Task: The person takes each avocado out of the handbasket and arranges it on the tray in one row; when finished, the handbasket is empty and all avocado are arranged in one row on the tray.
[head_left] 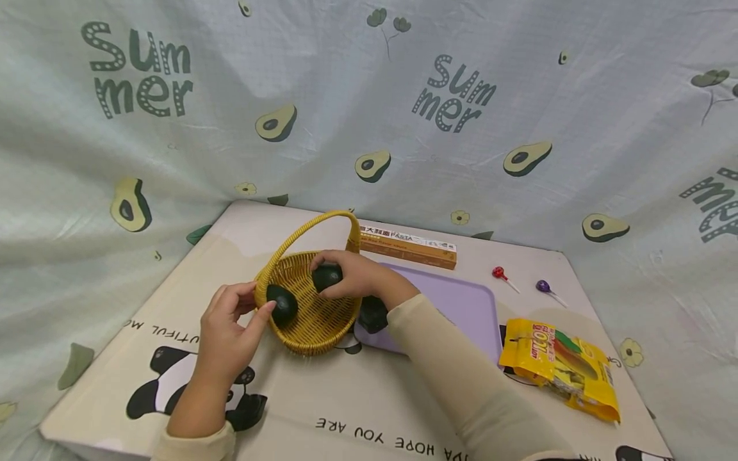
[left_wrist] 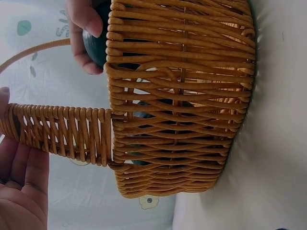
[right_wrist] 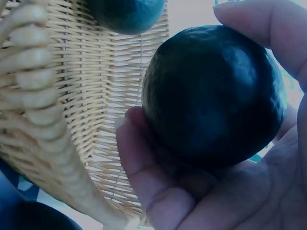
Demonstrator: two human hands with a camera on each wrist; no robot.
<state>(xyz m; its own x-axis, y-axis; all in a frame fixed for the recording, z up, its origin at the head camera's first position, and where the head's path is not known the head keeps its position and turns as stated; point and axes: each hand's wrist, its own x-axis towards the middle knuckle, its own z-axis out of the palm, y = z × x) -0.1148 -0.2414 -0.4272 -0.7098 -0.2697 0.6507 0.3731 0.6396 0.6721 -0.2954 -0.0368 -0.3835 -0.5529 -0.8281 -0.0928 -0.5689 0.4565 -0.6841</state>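
In the head view, gripping one avocado (head_left: 327, 277) in the right hand's (head_left: 359, 272) fingers, over one wicker basket (head_left: 311, 346); inside, left of those fingers and nearer the left hand (head_left: 229, 328), a second avocado (head_left: 282, 307). In the left wrist view, holding one handle (left_wrist: 62, 133) between left thumb and fingers. In the right wrist view, clamped on a near-round avocado, long axis unclear.

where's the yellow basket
In the head view, left of centre: the yellow basket sits beside the lilac tray, its handle gripped by the left hand.

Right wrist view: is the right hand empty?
No, the right hand holds a dark green rounded object between its thumb and fingers.
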